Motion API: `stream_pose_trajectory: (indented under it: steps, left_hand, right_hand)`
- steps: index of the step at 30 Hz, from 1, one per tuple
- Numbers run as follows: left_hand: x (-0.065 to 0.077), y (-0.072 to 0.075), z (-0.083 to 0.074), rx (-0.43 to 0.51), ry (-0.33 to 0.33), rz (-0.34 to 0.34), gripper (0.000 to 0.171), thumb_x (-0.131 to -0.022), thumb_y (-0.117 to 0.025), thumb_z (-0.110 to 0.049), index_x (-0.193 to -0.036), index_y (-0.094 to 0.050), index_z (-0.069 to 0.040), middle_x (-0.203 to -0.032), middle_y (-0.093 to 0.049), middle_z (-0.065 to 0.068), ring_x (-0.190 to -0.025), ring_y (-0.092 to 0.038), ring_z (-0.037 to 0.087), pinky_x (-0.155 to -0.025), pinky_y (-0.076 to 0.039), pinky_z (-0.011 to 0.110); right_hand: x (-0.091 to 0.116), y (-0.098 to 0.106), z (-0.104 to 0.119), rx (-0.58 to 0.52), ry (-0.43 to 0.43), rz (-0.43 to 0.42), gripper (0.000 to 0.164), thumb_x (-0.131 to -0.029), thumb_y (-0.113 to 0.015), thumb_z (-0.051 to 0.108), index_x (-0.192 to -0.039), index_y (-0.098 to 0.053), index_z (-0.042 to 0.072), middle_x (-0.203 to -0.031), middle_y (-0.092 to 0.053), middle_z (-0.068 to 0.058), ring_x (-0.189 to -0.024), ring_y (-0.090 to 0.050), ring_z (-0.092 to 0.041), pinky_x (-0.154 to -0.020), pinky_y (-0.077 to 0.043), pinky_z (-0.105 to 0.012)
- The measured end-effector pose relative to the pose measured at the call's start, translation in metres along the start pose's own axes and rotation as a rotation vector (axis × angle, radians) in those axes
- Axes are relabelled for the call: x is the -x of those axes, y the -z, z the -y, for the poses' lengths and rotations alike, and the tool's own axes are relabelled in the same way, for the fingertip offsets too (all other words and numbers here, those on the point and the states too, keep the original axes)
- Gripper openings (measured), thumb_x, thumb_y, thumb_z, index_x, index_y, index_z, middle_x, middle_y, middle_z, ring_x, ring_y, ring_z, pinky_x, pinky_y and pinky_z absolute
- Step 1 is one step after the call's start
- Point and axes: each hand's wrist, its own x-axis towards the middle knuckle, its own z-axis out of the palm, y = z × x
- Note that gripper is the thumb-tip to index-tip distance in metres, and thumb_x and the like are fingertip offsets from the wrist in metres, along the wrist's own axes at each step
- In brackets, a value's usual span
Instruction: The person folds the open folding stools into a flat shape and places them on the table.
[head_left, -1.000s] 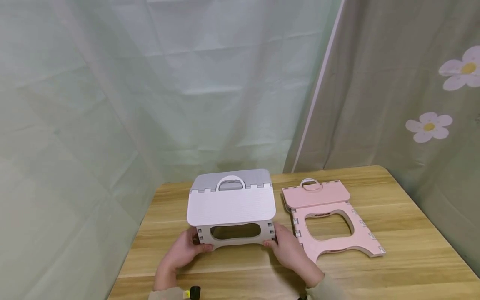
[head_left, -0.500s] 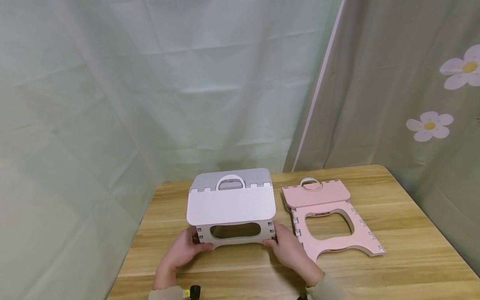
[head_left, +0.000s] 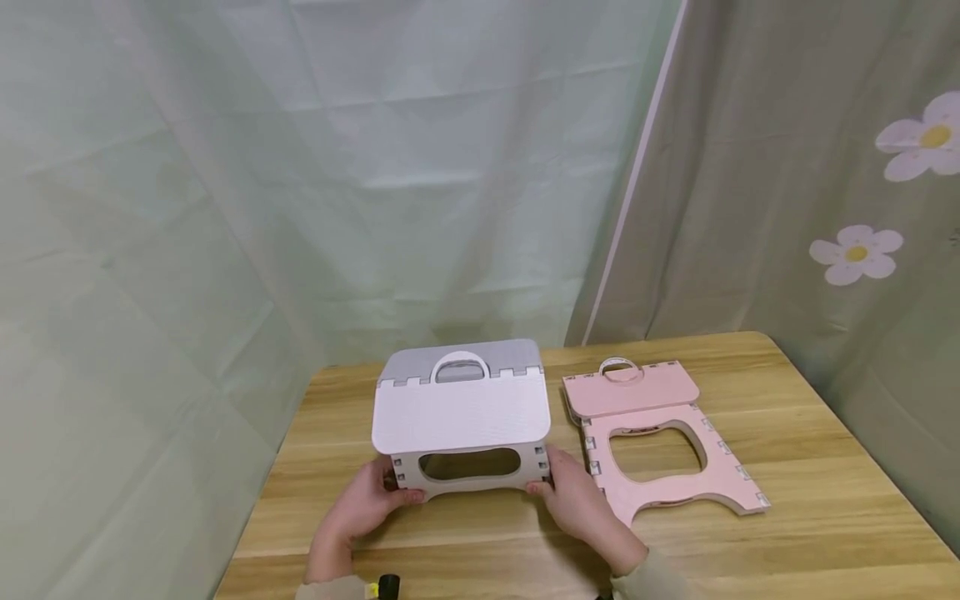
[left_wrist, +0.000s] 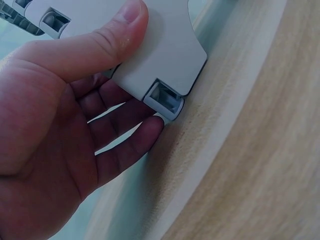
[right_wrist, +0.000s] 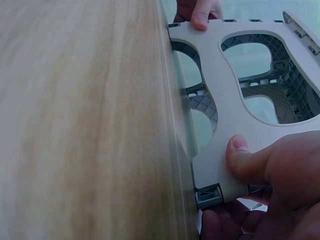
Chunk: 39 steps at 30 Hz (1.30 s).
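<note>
A white and grey folding stool [head_left: 461, 412] stands unfolded on the wooden table, its carry handle [head_left: 460, 363] raised across the seat's hinge line. My left hand [head_left: 365, 502] grips the near left leg, thumb on the front panel and fingers behind the edge. On the opposite side my right hand [head_left: 573, 493] grips the near right leg in the same manner. The left wrist view shows the left thumb [left_wrist: 112, 40] lying on the leg panel [left_wrist: 160, 55]. Through the panel's opening, the right wrist view shows the stool's ribbed inside [right_wrist: 295, 90].
A pink folding stool [head_left: 660, 454] lies folded flat to the right of the white one, close to my right hand. Both rest on a wood-grain table [head_left: 832, 508]. Pale green curtains [head_left: 450, 208] hang behind, and a grey-brown curtain with flowers [head_left: 750, 192] hangs at right.
</note>
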Motion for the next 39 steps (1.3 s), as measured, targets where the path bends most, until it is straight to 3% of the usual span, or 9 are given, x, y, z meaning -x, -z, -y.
stream_pose_trajectory:
  steps: [39]
  left_hand:
    - [0.0006,-0.0037,0.0028,-0.001,-0.018,-0.015,0.046,-0.089,-0.09,-0.023,-0.123,-0.067,-0.003,-0.11,-0.073,0.005,-0.097,-0.069,0.02,-0.082,-0.057,0.03]
  right_hand:
    - [0.0016,-0.003,-0.0035,-0.003,-0.002,-0.001,0.039,-0.093,-0.083,0.024,-0.123,-0.066,0.007,-0.109,-0.07,-0.006,-0.105,-0.067,-0.028,-0.093,-0.055,-0.055]
